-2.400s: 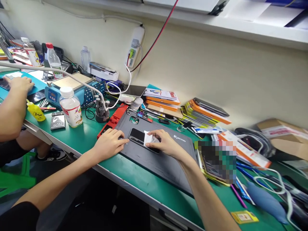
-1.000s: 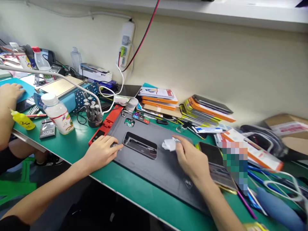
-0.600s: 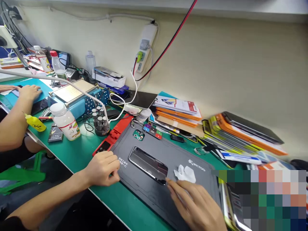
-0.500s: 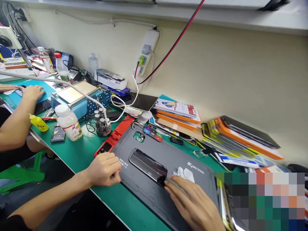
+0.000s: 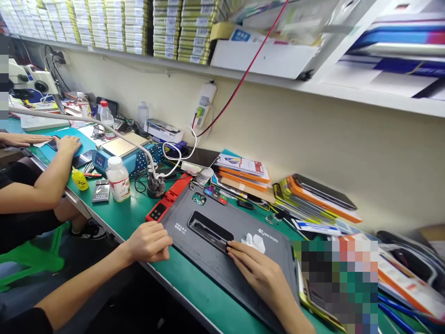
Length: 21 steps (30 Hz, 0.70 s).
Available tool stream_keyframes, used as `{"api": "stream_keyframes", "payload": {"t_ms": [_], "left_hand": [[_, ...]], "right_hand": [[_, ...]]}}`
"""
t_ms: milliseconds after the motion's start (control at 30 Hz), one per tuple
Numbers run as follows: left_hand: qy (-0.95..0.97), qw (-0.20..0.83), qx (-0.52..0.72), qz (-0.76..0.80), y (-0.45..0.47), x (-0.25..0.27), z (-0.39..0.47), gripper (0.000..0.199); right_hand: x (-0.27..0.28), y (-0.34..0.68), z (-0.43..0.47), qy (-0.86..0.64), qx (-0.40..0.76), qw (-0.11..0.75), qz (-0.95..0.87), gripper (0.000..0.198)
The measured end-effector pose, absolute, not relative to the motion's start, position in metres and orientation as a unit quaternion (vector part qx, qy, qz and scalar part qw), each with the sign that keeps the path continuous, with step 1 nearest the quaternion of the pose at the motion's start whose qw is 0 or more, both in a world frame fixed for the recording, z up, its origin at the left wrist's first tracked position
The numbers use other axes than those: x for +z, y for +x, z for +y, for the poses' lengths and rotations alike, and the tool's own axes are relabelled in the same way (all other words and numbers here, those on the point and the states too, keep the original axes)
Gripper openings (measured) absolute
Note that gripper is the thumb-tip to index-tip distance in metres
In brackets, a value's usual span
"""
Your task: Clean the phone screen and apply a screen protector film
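Note:
A dark, glossy phone (image 5: 210,226) lies flat on a grey work mat (image 5: 208,266), its surface full of reflections. My right hand (image 5: 259,271) reaches in from the lower right, fingertips closed together at the phone's near right end. Part of that end is covered by the fingers. My left hand (image 5: 149,242) is a loose fist by the mat's left edge, apart from the phone; whatever it may hold is hidden. A crumpled white tissue (image 5: 254,243) sits on the mat just beyond my right fingers.
A red tool (image 5: 170,197) borders the mat's left side. Farther left stand a white bottle (image 5: 118,181), a yellow bottle (image 5: 79,179) and a blue heating station (image 5: 127,153). Stacked packages (image 5: 243,171) line the wall. Another person's arm (image 5: 48,181) works at the far left.
The view has tilted upward, bringing the stocked shelf into sight. My left fist stays beside the mat, and my right fingertips remain at the phone's end. Reflections on the phone differ.

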<state>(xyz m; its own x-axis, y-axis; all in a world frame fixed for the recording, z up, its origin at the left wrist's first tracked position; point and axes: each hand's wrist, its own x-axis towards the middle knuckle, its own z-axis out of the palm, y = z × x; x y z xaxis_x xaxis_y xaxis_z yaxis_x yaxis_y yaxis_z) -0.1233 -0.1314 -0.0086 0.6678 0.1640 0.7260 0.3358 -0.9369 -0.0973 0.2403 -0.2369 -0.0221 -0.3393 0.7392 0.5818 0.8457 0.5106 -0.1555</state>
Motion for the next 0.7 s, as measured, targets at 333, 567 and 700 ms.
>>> {"api": "stream_keyframes", "payload": {"t_ms": [333, 567, 700], "left_hand": [[-0.906, 0.078, -0.361, -0.207, -0.166, -0.019, -0.202, 0.021], [-0.913, -0.077, -0.012, -0.4, -0.193, -0.085, -0.251, 0.025], [-0.829, -0.128, 0.137, -0.527, -0.208, -0.077, -0.245, 0.014]], "right_hand": [[-0.023, 0.226, -0.233, -0.475, -0.19, 0.186, -0.839, 0.034], [-0.026, 0.226, -0.231, -0.486, -0.167, 0.192, -0.836, 0.031], [-0.03, 0.227, -0.232, -0.494, -0.152, 0.19, -0.835, 0.027]]}}
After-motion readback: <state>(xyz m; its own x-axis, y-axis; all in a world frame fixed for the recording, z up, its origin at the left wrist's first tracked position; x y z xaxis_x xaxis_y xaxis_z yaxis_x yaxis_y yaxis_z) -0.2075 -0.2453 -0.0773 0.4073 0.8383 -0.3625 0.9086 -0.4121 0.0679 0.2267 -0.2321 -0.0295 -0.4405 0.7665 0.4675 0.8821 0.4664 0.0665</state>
